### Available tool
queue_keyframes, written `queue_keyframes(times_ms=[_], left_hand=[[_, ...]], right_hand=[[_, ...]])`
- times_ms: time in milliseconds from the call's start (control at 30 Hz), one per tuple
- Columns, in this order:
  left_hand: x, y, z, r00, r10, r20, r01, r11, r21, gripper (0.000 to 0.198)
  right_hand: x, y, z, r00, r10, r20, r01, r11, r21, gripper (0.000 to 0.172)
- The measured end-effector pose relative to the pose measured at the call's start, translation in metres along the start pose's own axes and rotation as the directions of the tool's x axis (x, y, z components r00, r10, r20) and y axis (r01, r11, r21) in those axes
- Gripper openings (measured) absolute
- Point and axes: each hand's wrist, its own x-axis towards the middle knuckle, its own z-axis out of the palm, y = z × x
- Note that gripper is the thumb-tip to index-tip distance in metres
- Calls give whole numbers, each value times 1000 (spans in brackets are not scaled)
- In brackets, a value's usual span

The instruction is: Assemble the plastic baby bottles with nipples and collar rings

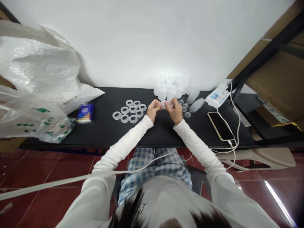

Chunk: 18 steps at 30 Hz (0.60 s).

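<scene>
Looking down at the middle of the frame, I see both hands meeting over the black table [106, 129]. The left hand [153, 109] and the right hand [175, 111] each pinch one side of a small clear plastic piece [164, 104], fingers closed on it, and hold it just above the tabletop between them. Left of the hands, a cluster of translucent rings [130, 110] lies flat on the table. Just right of the hands are a few small stemmed pieces [185, 109] and stacked cups [196, 104] lying on their sides, with a pile of white caps [169, 87] behind, against the wall. Further right lie a phone [220, 126] and a white box [218, 96] with a cable [234, 126]. Plastic bags [35, 79] fill the upper left, with a blue packet [85, 113] beside them.
</scene>
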Motion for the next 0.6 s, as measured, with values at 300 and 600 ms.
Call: queue_keyframes(times_ms=[300,600], left_hand=[[17,0,-6,967,-255,17,256,964,-72,25],[17,-2,1,906,-415,86,416,909,13,35]], right_hand=[[12,25,-25,768,-455,451,604,750,-271,24],[3,25,-62,623,-524,581,698,707,-112,30]])
